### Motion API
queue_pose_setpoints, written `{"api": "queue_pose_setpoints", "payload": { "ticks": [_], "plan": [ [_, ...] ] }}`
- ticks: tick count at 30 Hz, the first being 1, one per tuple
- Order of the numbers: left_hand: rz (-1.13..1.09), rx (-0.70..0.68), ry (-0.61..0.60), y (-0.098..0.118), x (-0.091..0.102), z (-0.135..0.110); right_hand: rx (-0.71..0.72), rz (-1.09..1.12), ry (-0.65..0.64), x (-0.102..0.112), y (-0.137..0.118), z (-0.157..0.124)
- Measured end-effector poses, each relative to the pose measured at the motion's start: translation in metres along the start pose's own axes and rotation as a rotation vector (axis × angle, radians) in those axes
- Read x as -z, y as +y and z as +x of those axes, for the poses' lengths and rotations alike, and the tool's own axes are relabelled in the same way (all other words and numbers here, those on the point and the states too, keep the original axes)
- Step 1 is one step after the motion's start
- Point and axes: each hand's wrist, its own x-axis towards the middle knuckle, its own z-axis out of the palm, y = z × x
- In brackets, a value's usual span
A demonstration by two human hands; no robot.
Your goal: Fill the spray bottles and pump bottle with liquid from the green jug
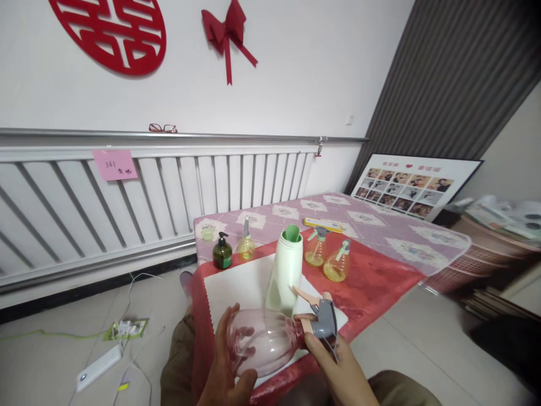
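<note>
A clear pink spray bottle (266,344) lies sideways in the air between my hands, above the front of the table. My left hand (226,361) is wrapped round its base. At the neck, the fingers of my right hand (333,361) close on the grey and peach spray head (323,321). No liquid shows inside the bottle. Just behind it stands a tall pale-green bottle (287,270) with a green piece (291,233) in its open top.
Small yellow spray bottles (336,268) and a dark green pump bottle (222,251) stand on the table. A white sheet (240,282) lies over a red cloth (372,276). Behind is a yellow box (323,225); a radiator (211,175) lines the wall. Cables and a power bank (99,367) lie on the floor.
</note>
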Motion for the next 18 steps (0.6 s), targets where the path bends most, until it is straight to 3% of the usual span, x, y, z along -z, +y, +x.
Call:
{"api": "queue_pose_setpoints", "payload": {
  "ticks": [6, 12, 18],
  "plan": [
    [-0.005, 0.059, -0.067, -0.007, -0.003, -0.001, -0.042, 0.080, -0.038, 0.008, 0.006, 0.003],
    [0.199, 0.076, -0.079, -0.005, -0.003, 0.000, -0.032, 0.089, 0.062, 0.003, 0.003, 0.003],
    [0.224, 0.087, 0.030, -0.020, -0.006, -0.005, 0.007, 0.070, 0.020, 0.001, 0.001, 0.002]
  ]
}}
